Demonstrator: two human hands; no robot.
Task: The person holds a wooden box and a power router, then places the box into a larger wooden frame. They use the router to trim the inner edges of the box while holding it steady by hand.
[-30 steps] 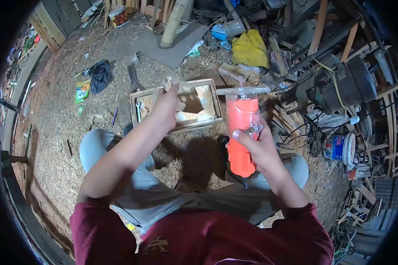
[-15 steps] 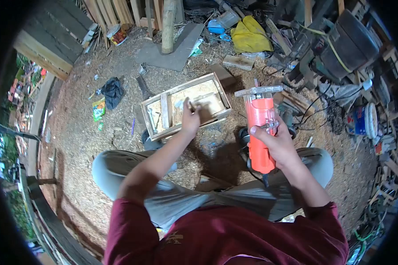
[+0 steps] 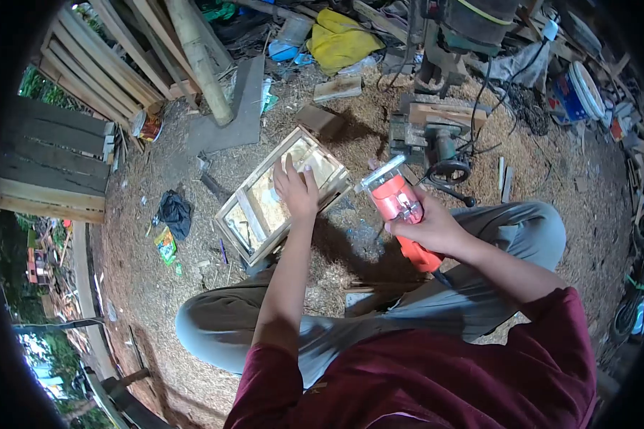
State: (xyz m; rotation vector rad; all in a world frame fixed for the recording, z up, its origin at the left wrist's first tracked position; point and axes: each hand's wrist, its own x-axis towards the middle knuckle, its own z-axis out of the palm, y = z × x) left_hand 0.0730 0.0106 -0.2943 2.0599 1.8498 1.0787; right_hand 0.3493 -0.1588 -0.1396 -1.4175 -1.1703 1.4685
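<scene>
An orange trim router [image 3: 392,193] with a clear base plate is in my right hand [image 3: 432,227], its fingers wrapped round the body and its base end pointing up and to the left. My left hand [image 3: 298,189] is open over a shallow wooden box [image 3: 256,174], fingers stretched toward the box's far end. Pale wood shavings lie in the box, and a wooden crosspiece [image 3: 251,211] spans it near the close end. My left forearm overlaps the box's right side in this view.
A bench vise [image 3: 444,146] with a handwheel stands beyond the router. Near the box lie a wood block [image 3: 320,121] and a black plastic bag [image 3: 174,214]. A yellow cloth [image 3: 342,41] and a blue-and-white bucket [image 3: 579,91] are farther back. Shavings cover the ground.
The view has swung to the right. My left hand's fingers, curled before, are now stretched out over the box. The router in my right hand is tilted more to the left.
</scene>
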